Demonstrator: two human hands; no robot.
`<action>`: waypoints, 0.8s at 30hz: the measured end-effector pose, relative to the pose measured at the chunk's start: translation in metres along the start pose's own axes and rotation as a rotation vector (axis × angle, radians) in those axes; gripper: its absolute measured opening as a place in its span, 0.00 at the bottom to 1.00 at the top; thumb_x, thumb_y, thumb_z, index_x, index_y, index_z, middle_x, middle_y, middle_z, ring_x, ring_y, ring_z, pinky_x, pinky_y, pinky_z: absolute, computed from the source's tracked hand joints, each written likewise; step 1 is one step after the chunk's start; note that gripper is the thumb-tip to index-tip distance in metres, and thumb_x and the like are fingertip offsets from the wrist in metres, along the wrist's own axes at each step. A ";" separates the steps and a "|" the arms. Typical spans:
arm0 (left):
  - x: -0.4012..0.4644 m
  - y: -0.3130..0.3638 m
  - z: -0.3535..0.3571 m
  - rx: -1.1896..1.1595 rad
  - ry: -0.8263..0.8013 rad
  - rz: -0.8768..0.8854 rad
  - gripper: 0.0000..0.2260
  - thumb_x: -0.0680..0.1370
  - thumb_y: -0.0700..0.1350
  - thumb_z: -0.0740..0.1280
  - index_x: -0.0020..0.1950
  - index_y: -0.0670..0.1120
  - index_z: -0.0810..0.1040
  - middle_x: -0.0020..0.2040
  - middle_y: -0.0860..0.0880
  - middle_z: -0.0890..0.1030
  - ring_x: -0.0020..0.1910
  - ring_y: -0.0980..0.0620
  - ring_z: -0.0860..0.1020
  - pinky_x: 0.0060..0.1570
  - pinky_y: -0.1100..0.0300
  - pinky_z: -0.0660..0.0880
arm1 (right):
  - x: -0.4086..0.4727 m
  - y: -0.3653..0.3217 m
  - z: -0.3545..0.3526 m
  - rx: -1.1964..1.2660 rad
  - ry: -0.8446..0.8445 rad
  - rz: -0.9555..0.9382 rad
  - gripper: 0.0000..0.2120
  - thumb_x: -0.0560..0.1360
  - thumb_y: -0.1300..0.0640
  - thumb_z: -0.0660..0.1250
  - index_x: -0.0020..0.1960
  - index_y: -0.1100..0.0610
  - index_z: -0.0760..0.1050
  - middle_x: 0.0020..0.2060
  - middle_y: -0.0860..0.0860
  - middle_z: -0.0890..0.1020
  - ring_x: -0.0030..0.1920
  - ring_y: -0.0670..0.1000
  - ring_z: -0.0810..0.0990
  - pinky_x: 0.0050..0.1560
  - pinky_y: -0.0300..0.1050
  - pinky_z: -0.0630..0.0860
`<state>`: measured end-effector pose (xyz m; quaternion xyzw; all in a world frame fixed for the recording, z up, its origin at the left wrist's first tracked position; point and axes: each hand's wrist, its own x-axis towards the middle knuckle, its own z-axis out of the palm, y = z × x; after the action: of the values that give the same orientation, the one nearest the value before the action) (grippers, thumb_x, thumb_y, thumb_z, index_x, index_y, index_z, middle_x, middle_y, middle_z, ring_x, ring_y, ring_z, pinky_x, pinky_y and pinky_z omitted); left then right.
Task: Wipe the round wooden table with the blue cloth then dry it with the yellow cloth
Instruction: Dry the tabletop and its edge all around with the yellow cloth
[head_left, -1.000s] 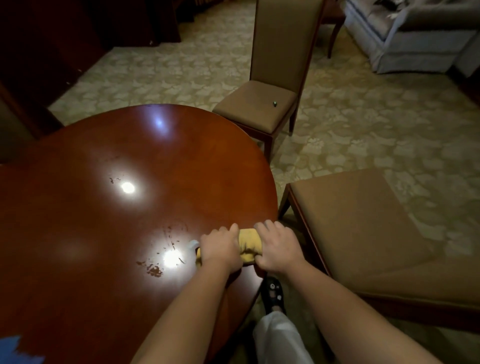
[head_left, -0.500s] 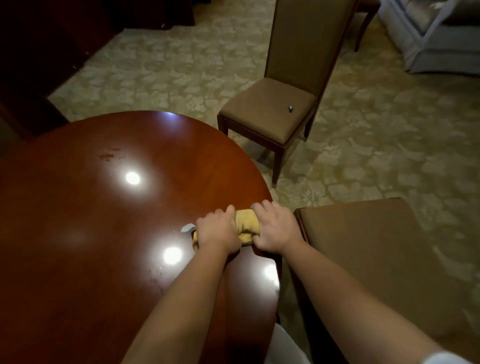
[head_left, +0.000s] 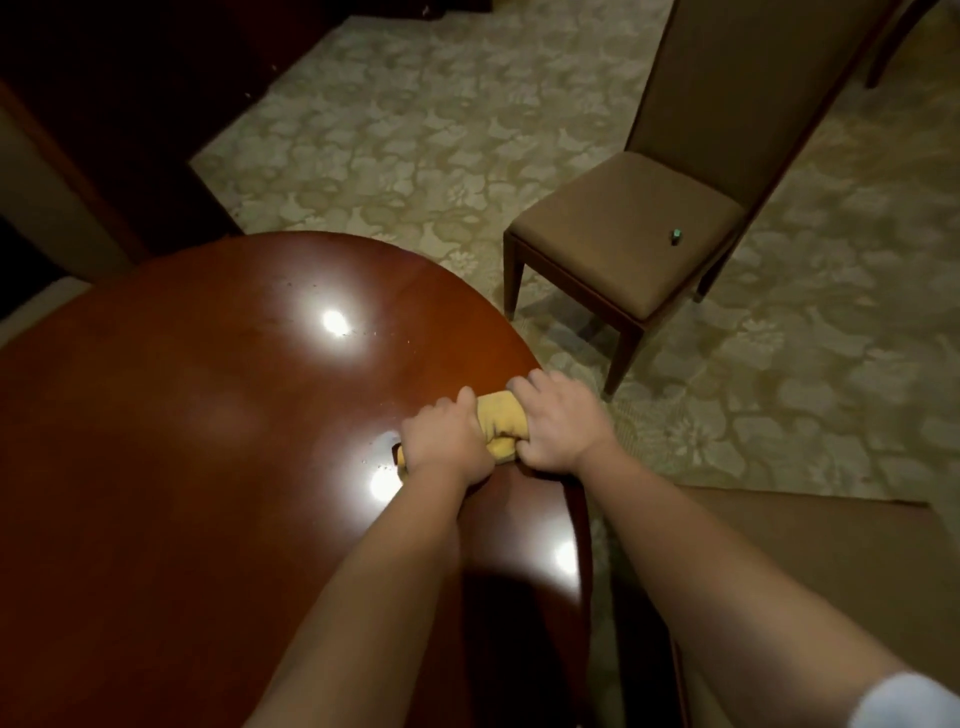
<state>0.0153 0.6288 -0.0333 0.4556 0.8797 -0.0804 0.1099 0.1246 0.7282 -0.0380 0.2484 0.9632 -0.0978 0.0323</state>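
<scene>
The yellow cloth (head_left: 503, 427), bunched into a roll, is held against the round wooden worktop (head_left: 218, 426) just right of the frame's centre, close to the worktop's right edge. It is gripped at both ends: the left hand (head_left: 445, 441) is curled over its left part and the right hand (head_left: 557, 427) over its right part, each grip closed on the fabric with the knuckles up.

The main risk lies at the rim. With the right hand almost at the edge, a stroke carried further right could take the cloth off the worktop, and the pressure would be lost. A tightly rolled cloth also offers little surface, so streaks may be left. Small specks near the upper glare spot could be missed; whether they are moisture or crumbs cannot be told in this dim light. The blue cloth is not in view.

No container is seen. The chair (head_left: 628, 244) at upper right bears a small dark object (head_left: 676, 236) on its seat.
</scene>
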 end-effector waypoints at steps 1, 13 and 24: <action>-0.002 0.000 -0.001 0.004 -0.007 -0.007 0.20 0.71 0.55 0.66 0.56 0.48 0.64 0.53 0.45 0.76 0.52 0.43 0.76 0.41 0.54 0.67 | -0.001 -0.001 -0.001 0.004 -0.001 0.014 0.28 0.68 0.45 0.67 0.65 0.54 0.67 0.55 0.53 0.73 0.56 0.57 0.73 0.52 0.50 0.71; -0.119 0.008 0.014 -0.034 -0.118 0.048 0.20 0.72 0.51 0.67 0.59 0.48 0.64 0.55 0.46 0.77 0.55 0.44 0.76 0.47 0.54 0.69 | -0.113 -0.052 0.007 0.005 -0.149 0.111 0.29 0.69 0.47 0.66 0.66 0.51 0.62 0.57 0.53 0.70 0.58 0.56 0.70 0.54 0.51 0.69; -0.107 0.004 0.020 -0.086 -0.076 -0.020 0.19 0.72 0.55 0.65 0.58 0.49 0.64 0.54 0.46 0.76 0.53 0.46 0.75 0.45 0.54 0.68 | -0.090 -0.045 0.009 -0.056 -0.134 0.008 0.28 0.68 0.45 0.65 0.66 0.51 0.65 0.56 0.50 0.71 0.55 0.53 0.71 0.51 0.49 0.71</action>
<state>0.0813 0.5424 -0.0240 0.4381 0.8822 -0.0609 0.1617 0.1814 0.6458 -0.0296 0.2442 0.9602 -0.0868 0.1040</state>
